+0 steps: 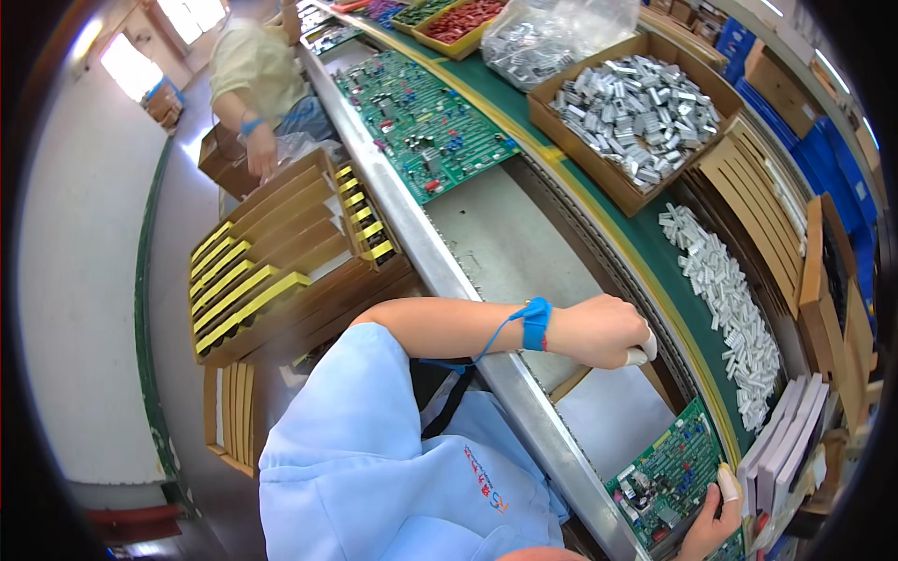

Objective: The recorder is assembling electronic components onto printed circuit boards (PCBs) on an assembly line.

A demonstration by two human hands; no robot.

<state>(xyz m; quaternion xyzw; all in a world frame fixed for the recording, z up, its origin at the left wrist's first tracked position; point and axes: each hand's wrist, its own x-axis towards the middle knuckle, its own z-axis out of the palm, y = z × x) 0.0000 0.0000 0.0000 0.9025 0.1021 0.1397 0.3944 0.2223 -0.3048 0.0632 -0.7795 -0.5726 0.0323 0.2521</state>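
Observation:
My left hand [603,333] hangs over the assembly rail track, fingers curled closed, with white finger cots on the fingertips. What it holds, if anything, is hidden. A blue wrist strap [535,324] with a cord circles that wrist. At the lower right, my right hand [713,525], also wearing a finger cot, grips the edge of a green circuit board [666,477]. Parts stand on that board, and its near end runs under the hand. Between the hands a white sheet [613,416] lies in the track.
Another populated circuit board [421,122] lies farther up the track, inside its metal rail [412,215]. Right of it are a carton of silver metal pieces [641,117] and a pile of white parts [725,309]. Divided cartons [281,252] and a co-worker [262,84] are left.

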